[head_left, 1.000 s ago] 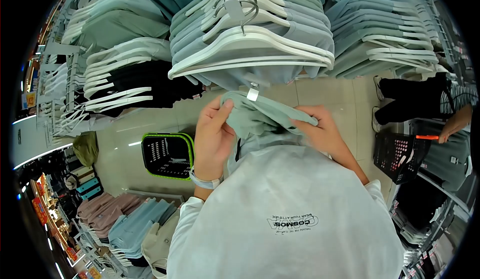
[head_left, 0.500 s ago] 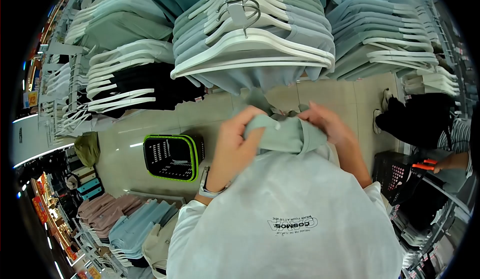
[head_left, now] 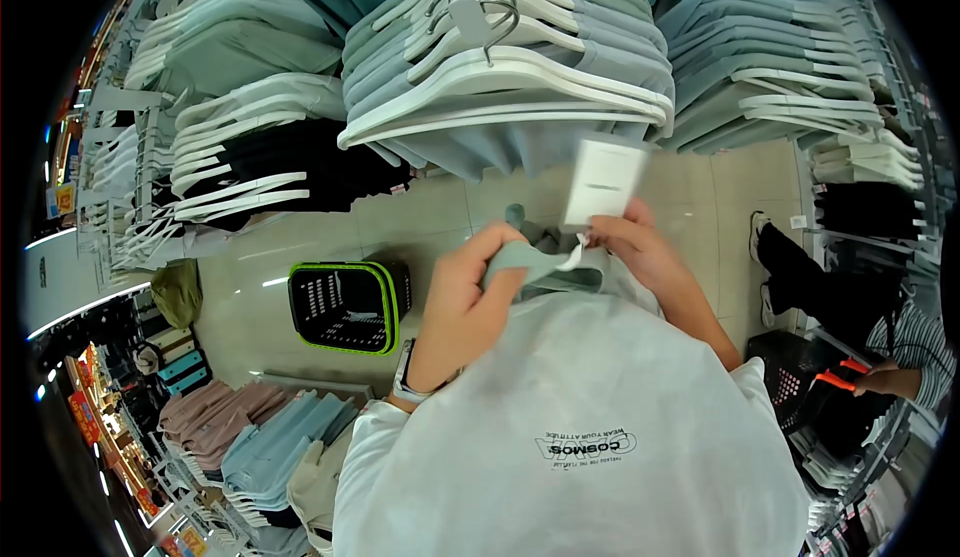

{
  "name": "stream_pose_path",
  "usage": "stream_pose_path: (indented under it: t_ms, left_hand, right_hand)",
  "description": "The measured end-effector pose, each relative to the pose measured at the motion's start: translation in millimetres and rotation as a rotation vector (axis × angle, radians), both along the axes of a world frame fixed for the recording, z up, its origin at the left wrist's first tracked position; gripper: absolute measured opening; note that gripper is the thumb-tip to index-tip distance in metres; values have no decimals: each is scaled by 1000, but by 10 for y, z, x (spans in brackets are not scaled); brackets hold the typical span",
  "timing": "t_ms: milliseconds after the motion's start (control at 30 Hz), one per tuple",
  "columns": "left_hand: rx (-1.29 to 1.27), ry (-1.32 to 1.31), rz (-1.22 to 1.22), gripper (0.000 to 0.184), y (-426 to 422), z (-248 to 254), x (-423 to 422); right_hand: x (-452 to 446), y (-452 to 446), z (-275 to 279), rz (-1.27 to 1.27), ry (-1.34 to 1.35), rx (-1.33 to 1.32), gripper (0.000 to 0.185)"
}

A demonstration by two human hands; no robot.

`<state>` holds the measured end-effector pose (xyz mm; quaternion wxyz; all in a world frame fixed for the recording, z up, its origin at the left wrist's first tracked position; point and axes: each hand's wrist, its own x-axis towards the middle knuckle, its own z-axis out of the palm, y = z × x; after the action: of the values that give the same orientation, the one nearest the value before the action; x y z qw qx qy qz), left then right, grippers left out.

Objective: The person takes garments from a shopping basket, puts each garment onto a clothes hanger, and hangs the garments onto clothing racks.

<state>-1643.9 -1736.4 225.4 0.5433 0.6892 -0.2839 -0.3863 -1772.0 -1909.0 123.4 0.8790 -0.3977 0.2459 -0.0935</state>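
Tops (head_left: 612, 62) on white hangers (head_left: 500, 69) are hanging ahead; black-and-green basket (head_left: 388, 307) is sitting off to the left. Left hand (head_left: 468, 292), fingers curled closed, is gripping the green garment (head_left: 545, 269), which is bunching between both hands, while right hand (head_left: 642, 249), thumb and fingers nearly together, is pinching a white tag (head_left: 605, 182).

Near the centre of the frame, a garment (head_left: 545, 266) is held between the left hand (head_left: 468, 292) and the right hand (head_left: 637, 247), with a tag (head_left: 607, 187) pinched at the right hand. On the floor (head_left: 445, 207), left of centre, a basket (head_left: 402, 287) is set. Hangers (head_left: 510, 67) are racked across the top; clothes (head_left: 280, 457) are hung lower left. At right, another basket (head_left: 783, 394) is held by another person (head_left: 835, 267).
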Motion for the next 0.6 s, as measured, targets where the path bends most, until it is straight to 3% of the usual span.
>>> stream_pose_path:
  t_ms: [100, 133, 300, 433, 600]
  left_hand:
    - [-88, 9, 57, 8, -7, -42, 52]
    - [-109, 17, 73, 9, -15, -30, 68]
    - [-126, 18, 85, 9, -64, 19, 135]
    - [-145, 42, 85, 9, -94, 63, 139]
    - [-191, 54, 43, 9, -158, 86, 83]
  right_hand:
    - [-89, -101, 96, -52, -325, -428, 13]
    - [-116, -87, 199, -81, -326, -474, 17]
    - [-326, -299, 364, 408, -244, -360, 30]
    - [-215, -273, 454, 402, -479, -171, 45]
    - [-225, -221, 263, 206, -423, -278, 30]
